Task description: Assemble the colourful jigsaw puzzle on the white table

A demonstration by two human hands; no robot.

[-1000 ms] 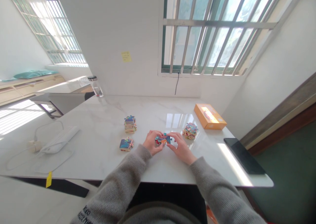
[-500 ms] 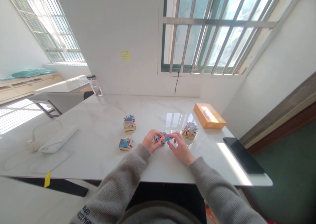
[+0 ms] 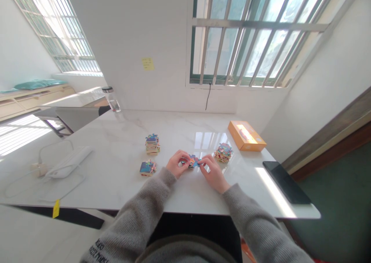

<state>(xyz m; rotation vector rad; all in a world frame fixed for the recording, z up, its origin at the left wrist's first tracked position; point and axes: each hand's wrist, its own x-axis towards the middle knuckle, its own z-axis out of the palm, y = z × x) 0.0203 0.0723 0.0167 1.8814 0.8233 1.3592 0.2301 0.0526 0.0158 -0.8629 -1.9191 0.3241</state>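
Note:
Between my two hands are colourful jigsaw puzzle pieces (image 3: 192, 161), blue and orange on top, close above the white table. My left hand (image 3: 177, 164) pinches their left side between thumb and fingers. From the right, my right hand (image 3: 213, 172) pinches a blue edge of a piece. How many pieces lie under the top one is hidden. Right of my right hand stands a stack of puzzle pieces (image 3: 223, 153). Left of my left hand are a tall stack of pieces (image 3: 152, 144) and a lower stack (image 3: 147, 168) nearer to me.
An orange box (image 3: 246, 135) lies at the back right, with a black tablet (image 3: 286, 182) along the right edge. At the far left are a white power strip (image 3: 69, 162) with cables and a clear bottle (image 3: 112, 100). A wall with a barred window stands behind the table.
My right thumb and fingers have closed together on the blue edge of a piece. My left hand has barely moved, and the stacks stand as before.

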